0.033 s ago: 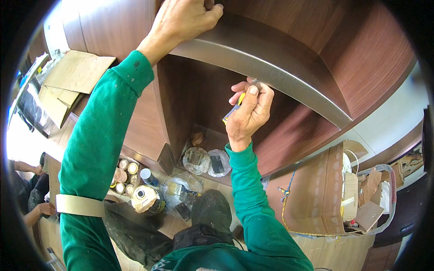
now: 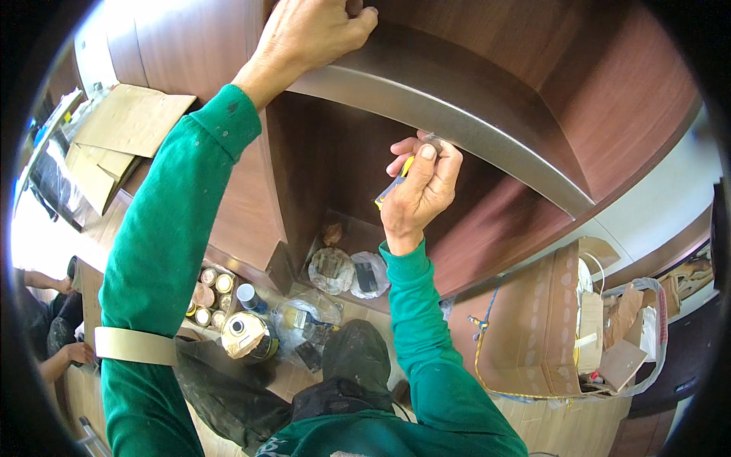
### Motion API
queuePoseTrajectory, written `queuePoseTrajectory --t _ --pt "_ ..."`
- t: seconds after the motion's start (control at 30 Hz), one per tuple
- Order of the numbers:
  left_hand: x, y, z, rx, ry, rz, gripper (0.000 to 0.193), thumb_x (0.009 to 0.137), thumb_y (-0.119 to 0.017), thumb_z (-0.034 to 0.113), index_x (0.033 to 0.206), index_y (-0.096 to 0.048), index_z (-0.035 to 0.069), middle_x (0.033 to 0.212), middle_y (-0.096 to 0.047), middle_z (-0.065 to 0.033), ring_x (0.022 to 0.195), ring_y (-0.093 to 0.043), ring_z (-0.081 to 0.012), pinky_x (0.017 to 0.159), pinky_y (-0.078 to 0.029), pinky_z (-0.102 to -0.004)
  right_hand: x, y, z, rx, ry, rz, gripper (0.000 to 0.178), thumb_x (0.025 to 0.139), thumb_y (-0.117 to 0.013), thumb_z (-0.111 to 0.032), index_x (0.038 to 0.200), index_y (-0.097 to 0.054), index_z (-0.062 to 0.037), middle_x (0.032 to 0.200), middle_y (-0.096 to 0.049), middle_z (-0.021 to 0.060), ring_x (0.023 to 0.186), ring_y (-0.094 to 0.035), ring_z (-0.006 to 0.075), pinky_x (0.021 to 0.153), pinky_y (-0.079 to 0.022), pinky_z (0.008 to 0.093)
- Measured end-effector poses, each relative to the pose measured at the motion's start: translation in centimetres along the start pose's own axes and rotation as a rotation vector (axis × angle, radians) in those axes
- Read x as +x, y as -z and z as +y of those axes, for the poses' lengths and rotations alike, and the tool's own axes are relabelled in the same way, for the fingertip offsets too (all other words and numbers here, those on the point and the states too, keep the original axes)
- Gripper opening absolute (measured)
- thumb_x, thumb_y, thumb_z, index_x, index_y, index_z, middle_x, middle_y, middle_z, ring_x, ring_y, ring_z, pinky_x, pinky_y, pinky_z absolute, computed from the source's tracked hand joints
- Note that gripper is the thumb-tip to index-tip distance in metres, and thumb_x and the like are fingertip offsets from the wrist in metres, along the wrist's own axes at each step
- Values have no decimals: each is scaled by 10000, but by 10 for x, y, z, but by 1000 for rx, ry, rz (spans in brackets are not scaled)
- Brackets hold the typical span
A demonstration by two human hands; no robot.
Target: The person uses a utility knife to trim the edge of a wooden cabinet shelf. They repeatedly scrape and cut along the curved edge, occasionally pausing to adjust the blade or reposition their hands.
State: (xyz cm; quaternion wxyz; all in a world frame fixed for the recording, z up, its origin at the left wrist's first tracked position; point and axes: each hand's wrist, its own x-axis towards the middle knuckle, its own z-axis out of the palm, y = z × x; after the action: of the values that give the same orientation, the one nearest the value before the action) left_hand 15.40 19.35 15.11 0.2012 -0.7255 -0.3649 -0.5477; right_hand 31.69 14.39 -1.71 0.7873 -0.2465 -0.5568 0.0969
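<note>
My right hand [image 2: 420, 186] is closed around a utility knife [image 2: 394, 186] with a yellow and grey handle. Its fingertips meet at the lower edge of a curved shelf front [image 2: 449, 114], covered in a shiny brownish-grey strip; a small greyish bit shows between thumb and finger. Up at the left end of that shelf, my left hand [image 2: 316, 34] has its fingers curled in, partly cut off by the picture's top; whatever they hold is hidden. A roll of cream tape [image 2: 135, 346] sits around my left forearm.
Below are a box of small cans [image 2: 209, 297], a larger open can [image 2: 247, 335] and plastic bags [image 2: 331, 270]. At right stands a cardboard box [image 2: 533, 320] with scraps. Wooden sheets [image 2: 129, 122] lean at left, near another person's hand [image 2: 76, 353].
</note>
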Motion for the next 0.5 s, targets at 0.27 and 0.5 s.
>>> queuePoseTrajectory --t 0.27,0.5 --pt "6 -5 2 -8 25 -15 232 817 -712 150 726 -665 -59 677 -659 -239 640 -687 -398 594 -550 -432 6 -5 7 -5 31 30 205 1094 -460 -157 1128 -587 1 850 -696 81 612 -574 69 560 -469 219" --pt "7 -4 4 -16 55 -40 244 824 -712 157 728 -663 -63 675 -658 -243 639 -688 -397 594 -549 -428 4 -6 5 -50 30 -12 213 1089 -468 -148 1158 -596 7 853 -698 73 605 -565 63 559 -473 220"
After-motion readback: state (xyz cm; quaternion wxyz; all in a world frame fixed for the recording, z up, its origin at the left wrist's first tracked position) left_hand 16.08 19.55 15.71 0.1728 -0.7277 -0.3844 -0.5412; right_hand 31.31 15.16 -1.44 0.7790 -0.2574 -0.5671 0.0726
